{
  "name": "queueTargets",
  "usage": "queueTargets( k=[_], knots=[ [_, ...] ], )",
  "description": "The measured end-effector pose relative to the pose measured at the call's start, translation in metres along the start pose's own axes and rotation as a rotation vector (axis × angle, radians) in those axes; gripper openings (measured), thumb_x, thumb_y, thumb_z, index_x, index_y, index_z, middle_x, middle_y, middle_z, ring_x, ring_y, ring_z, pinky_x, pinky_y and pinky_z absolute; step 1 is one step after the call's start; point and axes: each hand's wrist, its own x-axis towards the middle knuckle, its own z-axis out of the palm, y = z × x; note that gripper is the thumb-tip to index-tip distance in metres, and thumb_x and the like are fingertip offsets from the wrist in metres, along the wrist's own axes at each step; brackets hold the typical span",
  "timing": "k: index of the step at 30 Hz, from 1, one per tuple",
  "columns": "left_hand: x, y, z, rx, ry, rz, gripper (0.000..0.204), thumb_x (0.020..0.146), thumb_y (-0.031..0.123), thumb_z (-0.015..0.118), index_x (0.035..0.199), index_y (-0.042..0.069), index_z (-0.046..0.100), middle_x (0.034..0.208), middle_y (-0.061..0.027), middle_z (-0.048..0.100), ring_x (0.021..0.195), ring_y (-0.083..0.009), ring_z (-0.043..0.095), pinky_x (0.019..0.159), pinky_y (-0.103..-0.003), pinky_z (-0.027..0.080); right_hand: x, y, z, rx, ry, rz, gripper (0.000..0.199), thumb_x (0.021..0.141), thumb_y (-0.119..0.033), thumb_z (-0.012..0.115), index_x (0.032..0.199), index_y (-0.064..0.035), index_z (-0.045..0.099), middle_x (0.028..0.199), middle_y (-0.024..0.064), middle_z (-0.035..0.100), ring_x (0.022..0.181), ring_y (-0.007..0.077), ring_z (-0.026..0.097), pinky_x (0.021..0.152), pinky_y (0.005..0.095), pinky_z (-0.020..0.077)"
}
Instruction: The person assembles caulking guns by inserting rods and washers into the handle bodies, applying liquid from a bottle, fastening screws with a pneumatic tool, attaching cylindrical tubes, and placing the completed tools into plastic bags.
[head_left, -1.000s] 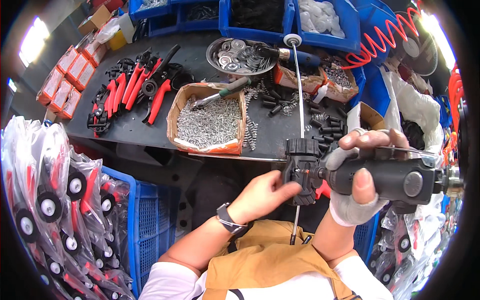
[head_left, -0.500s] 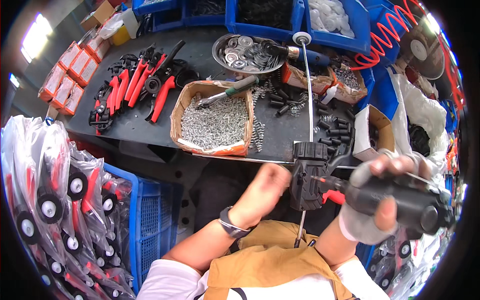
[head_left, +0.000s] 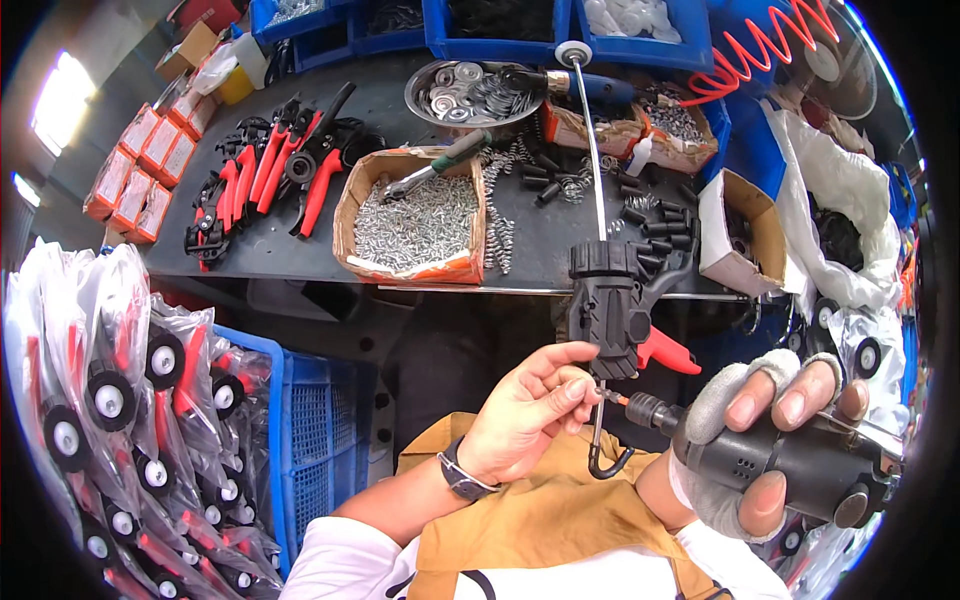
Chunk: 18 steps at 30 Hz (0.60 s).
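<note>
The black ribbed plastic tool body with a red lever [head_left: 612,310] sits at centre frame, threaded on a long thin metal rod [head_left: 592,150] that rises to a white disc at the upper edge and ends in a black hook below. The left hand [head_left: 520,415] pinches a small fastener at the body's lower end, fingers narrowed to a tip grip. The right hand [head_left: 770,450], in a grey fingertip-less glove, is wrapped fully around a dark powered screwdriver [head_left: 800,465] at lower right, its bit touching the fastener. Judged from this, the screw is being started and is not yet driven home.

Count: one tool body, one rod, one driver. Behind, on the dark workbench [head_left: 290,250]: one open cardboard box of loose silver screws [head_left: 420,215], one metal bowl of washers [head_left: 470,95], and several red-handled pliers [head_left: 270,175], number unclear. Bagged assemblies fill the blue crate [head_left: 300,440] at lower left.
</note>
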Motion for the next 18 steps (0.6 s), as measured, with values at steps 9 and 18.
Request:
queueTargets(
  k=[9,18],
  knots=[
    [-0.007,-0.009,0.009,-0.078,-0.037,-0.052,0.024,0.100,0.027,0.055,0.100,0.004,0.057,0.077,0.0003,0.052,0.063,-0.0073,0.045,0.048,-0.018,0.028,0.001,-0.016,-0.010,0.025,-0.123,0.122,0.072,0.078,-0.018,0.076,0.136,-0.0011,0.036,0.101,0.0115,0.049,0.077,0.0231,0.056,0.066,0.0276,0.0497],
    [-0.006,-0.026,0.014,0.061,0.023,0.125,0.021,0.103,0.025,0.051,0.100,0.006,0.058,0.073,0.0003,0.050,0.060,-0.0081,0.043,0.048,-0.021,0.030,0.000,-0.011,-0.014,-0.021,-0.260,0.032,0.074,0.077,-0.022,0.079,0.137,-0.0033,0.038,0.100,0.0104,0.050,0.077,0.0212,0.055,0.068,0.0269,0.0489]
  ],
)
